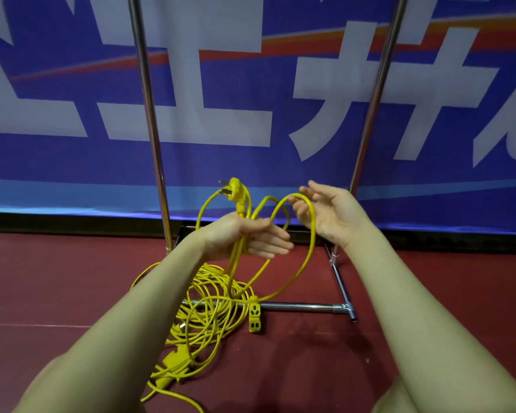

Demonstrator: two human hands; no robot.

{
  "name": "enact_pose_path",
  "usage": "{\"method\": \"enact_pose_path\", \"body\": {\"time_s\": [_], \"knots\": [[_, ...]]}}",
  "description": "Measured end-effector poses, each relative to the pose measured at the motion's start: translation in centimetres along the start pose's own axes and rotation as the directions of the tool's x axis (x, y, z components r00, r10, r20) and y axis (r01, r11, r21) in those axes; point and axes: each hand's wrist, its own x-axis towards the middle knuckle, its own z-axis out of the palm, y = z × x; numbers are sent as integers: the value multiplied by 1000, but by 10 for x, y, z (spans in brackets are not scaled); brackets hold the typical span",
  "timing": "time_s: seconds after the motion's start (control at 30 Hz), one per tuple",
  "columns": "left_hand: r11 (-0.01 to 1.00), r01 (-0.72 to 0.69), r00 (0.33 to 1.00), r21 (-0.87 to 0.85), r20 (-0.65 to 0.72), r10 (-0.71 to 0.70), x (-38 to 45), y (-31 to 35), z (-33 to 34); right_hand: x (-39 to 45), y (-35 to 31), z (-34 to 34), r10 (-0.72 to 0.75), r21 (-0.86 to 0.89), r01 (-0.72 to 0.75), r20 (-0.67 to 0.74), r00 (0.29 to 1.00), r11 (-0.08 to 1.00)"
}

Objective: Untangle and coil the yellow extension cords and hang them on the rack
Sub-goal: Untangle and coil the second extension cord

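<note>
Yellow cords (212,311) — left hand (245,236) grips several strands, right hand (328,213) pinches one loop.

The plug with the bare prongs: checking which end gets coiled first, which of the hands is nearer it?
Left. The left hand grips the cord just below the plug; the right hand pinches a loop off to its right.
</note>
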Motion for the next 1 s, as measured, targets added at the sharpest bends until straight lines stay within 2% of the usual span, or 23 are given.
{"method": "enact_pose_path", "body": {"time_s": [0.1,0.17,0.27,0.33,0.4,0.5,0.57,0.7,0.8,0.9,0.97,1.0], "knots": [[1000,5,997,8,71,-5,8,-11,8,2,3,10,9,167,-8,-6,1000,986],[1000,-6,997,-2,83,6,12,-15,11,2,5,14,-4,215,8,-22,1000,976],[995,-56,988,79,151,43,11,-16,16,2,5,17,-23,199,31,-43,999,980],[982,-113,984,150,153,90,10,-14,20,3,4,17,-37,180,46,-51,998,983],[975,-171,978,144,143,150,10,-13,19,4,5,17,-52,163,61,-54,997,985],[976,-218,974,5,72,217,9,-8,15,6,6,12,-103,9,104,-77,992,995],[948,-284,959,-141,-44,280,8,-3,14,8,7,9,-129,-132,114,-108,986,985],[769,-505,855,-392,-352,382,12,9,12,10,24,7,-23,-369,-13,-92,995,929],[626,-634,760,-454,-513,398,14,15,0,10,36,8,112,-560,-69,42,993,826],[518,-715,690,-469,-594,415,9,21,-13,7,40,9,151,-707,-3,147,978,707],[487,-729,678,-480,-605,418,4,25,-21,4,41,5,121,-818,56,151,981,572],[507,-714,693,-483,-593,410,1,27,-24,3,41,4,91,-844,77,148,985,531]]}}
